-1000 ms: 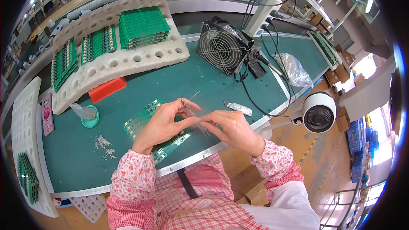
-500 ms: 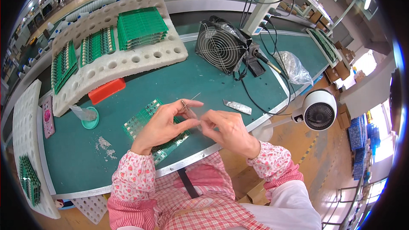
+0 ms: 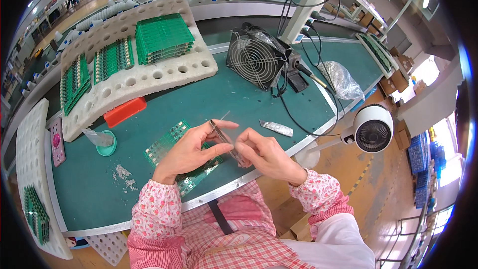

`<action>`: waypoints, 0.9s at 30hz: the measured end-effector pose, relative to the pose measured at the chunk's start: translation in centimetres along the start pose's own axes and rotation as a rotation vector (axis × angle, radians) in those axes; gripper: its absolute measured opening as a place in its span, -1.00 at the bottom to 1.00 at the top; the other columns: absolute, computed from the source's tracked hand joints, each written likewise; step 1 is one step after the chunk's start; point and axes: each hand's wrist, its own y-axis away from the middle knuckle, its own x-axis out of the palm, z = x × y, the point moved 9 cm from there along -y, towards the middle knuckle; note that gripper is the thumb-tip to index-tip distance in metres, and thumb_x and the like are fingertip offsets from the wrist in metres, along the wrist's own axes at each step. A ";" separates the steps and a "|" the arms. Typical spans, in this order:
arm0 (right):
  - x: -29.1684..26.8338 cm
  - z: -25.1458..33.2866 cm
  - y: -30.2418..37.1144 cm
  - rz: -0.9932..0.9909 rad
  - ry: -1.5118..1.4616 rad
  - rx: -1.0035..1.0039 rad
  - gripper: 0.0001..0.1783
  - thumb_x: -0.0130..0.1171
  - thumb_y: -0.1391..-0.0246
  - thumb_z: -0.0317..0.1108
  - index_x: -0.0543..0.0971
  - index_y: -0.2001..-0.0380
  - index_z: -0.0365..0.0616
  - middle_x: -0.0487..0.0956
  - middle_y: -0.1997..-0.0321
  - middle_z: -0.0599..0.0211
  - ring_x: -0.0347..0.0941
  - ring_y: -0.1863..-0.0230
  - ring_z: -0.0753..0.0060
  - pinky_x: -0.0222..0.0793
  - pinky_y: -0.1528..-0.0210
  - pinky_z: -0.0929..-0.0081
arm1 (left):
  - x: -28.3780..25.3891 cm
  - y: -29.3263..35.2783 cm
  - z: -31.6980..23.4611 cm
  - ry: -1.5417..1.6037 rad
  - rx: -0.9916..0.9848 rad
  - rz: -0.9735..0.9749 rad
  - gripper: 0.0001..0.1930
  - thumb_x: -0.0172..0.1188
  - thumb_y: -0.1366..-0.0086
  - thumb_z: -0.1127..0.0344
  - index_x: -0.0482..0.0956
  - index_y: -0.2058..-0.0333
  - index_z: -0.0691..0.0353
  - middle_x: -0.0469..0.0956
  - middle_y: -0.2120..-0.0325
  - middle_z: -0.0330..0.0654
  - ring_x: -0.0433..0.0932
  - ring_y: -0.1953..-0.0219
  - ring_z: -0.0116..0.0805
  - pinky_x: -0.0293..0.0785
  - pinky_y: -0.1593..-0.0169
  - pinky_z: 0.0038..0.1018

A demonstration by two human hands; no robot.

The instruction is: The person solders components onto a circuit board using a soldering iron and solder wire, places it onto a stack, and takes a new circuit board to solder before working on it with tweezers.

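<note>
Above the near edge of the bench, my left hand (image 3: 185, 150) holds a thin, dark-edged, partly see-through strip (image 3: 224, 137) between thumb and forefinger. A fine metal-like point (image 3: 226, 115) sticks out past the forefinger; its kind is blurred. My right hand (image 3: 269, 157) is close beside it, thumb and fingertips pinched together at the strip's right side. What that pinch holds is too small to make out. Partly under my left hand lies a green circuit board panel (image 3: 162, 144) on the bench mat, its middle hidden by the hand.
Foam racks (image 3: 199, 65) with green boards (image 3: 164, 32) stand at the back left, near a red tray (image 3: 124, 111). A green-lidded cup (image 3: 106, 150) and white bits (image 3: 123, 175) lie left. A fan (image 3: 256, 57), cables, foil strip (image 3: 276, 128) and white fan (image 3: 373, 128) are right.
The strip in my left hand has turned and now points down toward my right fingers. My right hand has shifted slightly; the panel stays in place.
</note>
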 end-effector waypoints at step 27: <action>3.3 0.9 -2.4 0.039 -0.090 -0.126 -0.81 0.22 -0.24 -0.30 0.59 0.20 -0.19 0.54 0.45 0.36 0.40 0.52 0.65 0.32 0.50 0.58 | 0.0 -0.4 0.9 0.795 0.054 -0.017 -0.52 -0.10 -0.52 0.09 0.49 -0.12 0.40 0.26 -0.32 0.10 0.33 -0.29 -0.13 0.32 -0.30 -0.24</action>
